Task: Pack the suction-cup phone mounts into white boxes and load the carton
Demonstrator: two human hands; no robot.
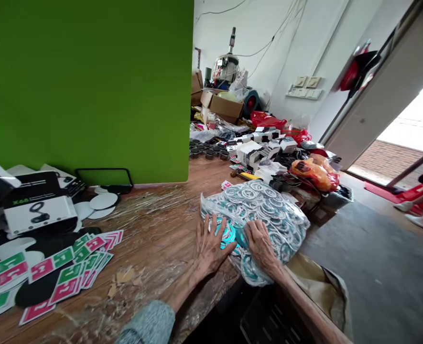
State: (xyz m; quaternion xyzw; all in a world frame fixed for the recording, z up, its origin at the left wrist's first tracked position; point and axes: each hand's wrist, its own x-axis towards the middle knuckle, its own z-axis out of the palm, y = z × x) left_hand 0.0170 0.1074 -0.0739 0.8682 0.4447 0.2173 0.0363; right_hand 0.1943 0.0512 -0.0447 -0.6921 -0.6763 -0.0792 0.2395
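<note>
One splayed left hand (pixel 211 247) touches teal-and-white rings (pixel 229 233); a curled right hand (pixel 262 244) presses their clear plastic bag (pixel 285 217). Few seem out; most remain.

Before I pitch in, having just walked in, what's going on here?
A person has both hands at a clear plastic bag of round teal-and-white pieces on a wooden table. The left hand is spread by the bag's left side; the right hand is on the bag. Printed cards lie further left.
</note>
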